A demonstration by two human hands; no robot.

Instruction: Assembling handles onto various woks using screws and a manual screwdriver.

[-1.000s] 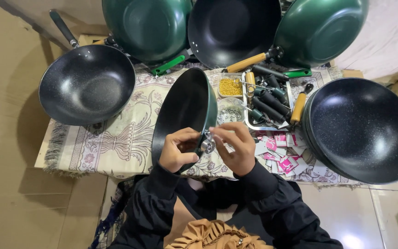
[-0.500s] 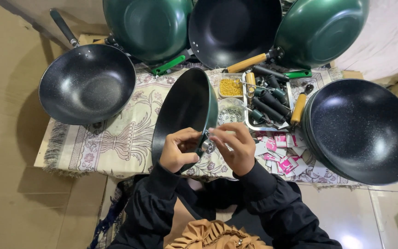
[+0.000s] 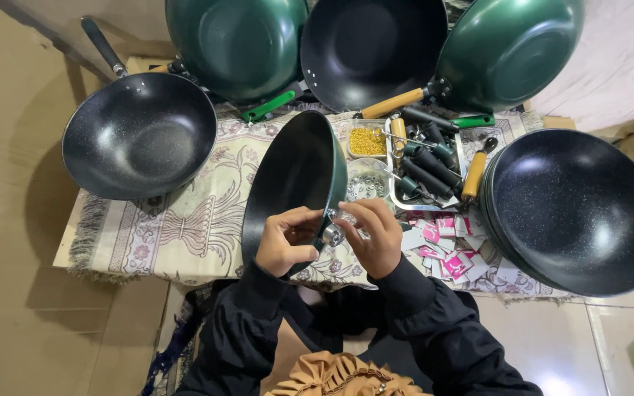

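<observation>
The left hand (image 3: 285, 242) grips the tilted wok (image 3: 295, 183) at its rim. The right hand (image 3: 374, 236) pinches a small metal fitting (image 3: 334, 235) against the rim; seating it squarely looks like the step in hand, which calls for holding the wok steady.

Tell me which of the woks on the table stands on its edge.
The handleless wok between both hands: the left hand and right hand meet at its rim. It stands tilted on edge; the others lie bowl-up or lean stacked behind.
</observation>
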